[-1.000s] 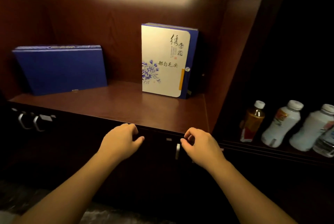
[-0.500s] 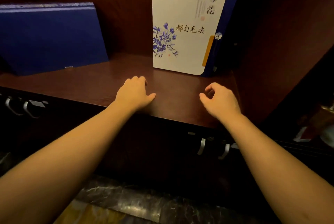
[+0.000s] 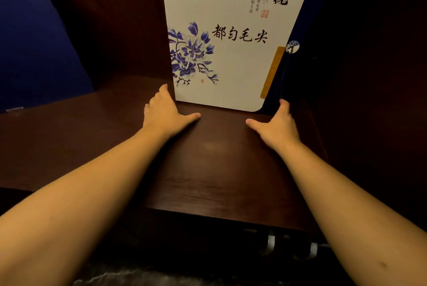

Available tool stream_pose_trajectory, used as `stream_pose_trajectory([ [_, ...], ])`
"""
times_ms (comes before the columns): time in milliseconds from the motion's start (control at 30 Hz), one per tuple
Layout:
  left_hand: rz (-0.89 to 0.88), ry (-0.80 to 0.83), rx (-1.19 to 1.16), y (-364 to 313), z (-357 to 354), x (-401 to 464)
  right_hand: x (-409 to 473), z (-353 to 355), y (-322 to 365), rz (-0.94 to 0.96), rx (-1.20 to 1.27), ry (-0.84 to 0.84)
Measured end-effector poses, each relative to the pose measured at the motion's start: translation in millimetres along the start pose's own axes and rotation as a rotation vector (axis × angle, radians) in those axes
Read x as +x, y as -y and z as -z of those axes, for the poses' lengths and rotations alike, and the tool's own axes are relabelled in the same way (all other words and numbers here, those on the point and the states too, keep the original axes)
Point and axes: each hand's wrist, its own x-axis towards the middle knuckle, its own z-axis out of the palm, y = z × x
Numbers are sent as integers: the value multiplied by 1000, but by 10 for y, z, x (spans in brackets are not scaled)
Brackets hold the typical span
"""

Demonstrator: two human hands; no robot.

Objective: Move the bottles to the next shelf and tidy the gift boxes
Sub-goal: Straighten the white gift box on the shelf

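A tall white gift box with a blue flower print, black lettering and a blue spine stands upright at the back of the dark wooden shelf. My left hand lies flat at the box's lower left corner, fingertips touching its left edge and thumb spread along the front. At the lower right corner, my right hand has its fingertips against the blue spine and its thumb spread inward. Neither hand is closed around the box. A blue gift box leans against the back wall at the far left. No bottles are in view.
A dark wooden side wall closes the shelf just right of the white box. Below the shelf's front edge, metal cabinet handles stick out. A marbled floor shows at the bottom.
I have leaned in closer. Both hands moved forward from the shelf's front edge to the white box's bottom corners and spread open. The bottles on the right have left the view.
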Motion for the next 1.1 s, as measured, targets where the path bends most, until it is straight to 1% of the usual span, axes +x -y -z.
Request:
stream_pose_trajectory([
  [133,-76,-23,-58,-6,-158,272,238,-153,45,-5,106,-76],
  [233,-114,-28,-30,43,-229,317,314,-203,28,-27,91,-153],
  [367,-137,-40,-6,74,-235,305,284,-236,-24,-8,94,-192],
  [600,-145,-25,-28,54,-201,281,258,-198,-11,-17,73,-169],
  [933,-179,-10,-94,116,-113,-33,87,-84,-74,16,166,-116],
  [1100,-176,-7,-112,157,-47,-258,-131,-60,-125,21,187,-119],
])
